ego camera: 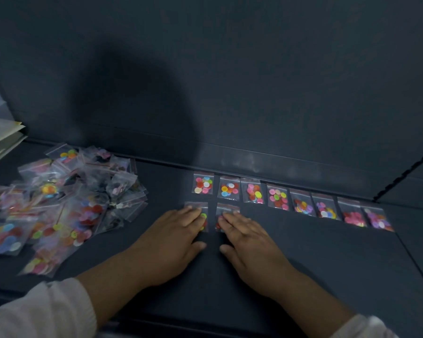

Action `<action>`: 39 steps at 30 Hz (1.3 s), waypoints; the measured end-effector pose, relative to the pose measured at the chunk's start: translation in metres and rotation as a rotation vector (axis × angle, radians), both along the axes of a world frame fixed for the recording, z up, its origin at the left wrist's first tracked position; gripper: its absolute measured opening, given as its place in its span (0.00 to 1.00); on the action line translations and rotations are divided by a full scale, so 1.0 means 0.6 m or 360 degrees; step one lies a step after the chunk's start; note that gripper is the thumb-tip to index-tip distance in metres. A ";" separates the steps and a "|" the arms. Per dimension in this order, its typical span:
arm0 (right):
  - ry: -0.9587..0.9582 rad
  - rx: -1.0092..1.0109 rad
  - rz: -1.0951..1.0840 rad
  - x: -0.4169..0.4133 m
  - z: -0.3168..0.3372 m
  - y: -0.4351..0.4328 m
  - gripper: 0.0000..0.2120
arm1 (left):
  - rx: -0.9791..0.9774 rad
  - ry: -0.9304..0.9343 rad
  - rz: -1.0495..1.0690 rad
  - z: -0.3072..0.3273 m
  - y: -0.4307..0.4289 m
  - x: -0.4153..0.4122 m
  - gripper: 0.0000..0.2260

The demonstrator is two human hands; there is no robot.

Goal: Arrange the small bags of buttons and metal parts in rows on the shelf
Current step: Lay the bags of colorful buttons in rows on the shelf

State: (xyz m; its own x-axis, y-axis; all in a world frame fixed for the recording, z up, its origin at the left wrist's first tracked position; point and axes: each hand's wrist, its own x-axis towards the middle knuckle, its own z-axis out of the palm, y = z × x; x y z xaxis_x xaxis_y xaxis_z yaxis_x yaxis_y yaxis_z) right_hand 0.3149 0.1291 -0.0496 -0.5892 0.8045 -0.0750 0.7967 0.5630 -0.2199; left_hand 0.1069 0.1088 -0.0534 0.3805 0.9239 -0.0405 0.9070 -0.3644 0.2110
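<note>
Several small clear bags of coloured buttons lie in a back row (291, 200) along the dark shelf (327, 264), from the middle out to the right. In front of that row's left end lie two more bags. My left hand (174, 240) rests flat with straight fingers on the left bag (202, 211). My right hand (247, 240) lies flat on the right bag (224, 209). Both bags are partly hidden under my fingers. A loose heap of button bags (64, 203) sits at the left.
A stack of pale papers or folders (0, 140) leans at the far left edge. The shelf's dark back wall (254, 93) rises just behind the row. A side panel with a notched strip (405, 174) closes the right end.
</note>
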 end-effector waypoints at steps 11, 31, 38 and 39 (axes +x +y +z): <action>-0.0060 -0.0019 -0.0010 0.003 0.006 0.008 0.42 | -0.0031 0.0040 -0.0059 0.006 0.019 0.003 0.37; -0.0033 -0.0009 0.0000 -0.003 0.005 0.011 0.38 | 0.0068 -0.0106 -0.0047 0.002 0.024 -0.002 0.38; 0.0015 -0.0006 0.0000 -0.006 0.021 0.010 0.32 | 0.0092 -0.0154 -0.0016 0.012 0.017 -0.008 0.35; 0.0014 0.0016 0.0013 -0.010 0.023 0.011 0.33 | 0.0100 -0.0160 -0.0001 0.014 0.015 -0.012 0.35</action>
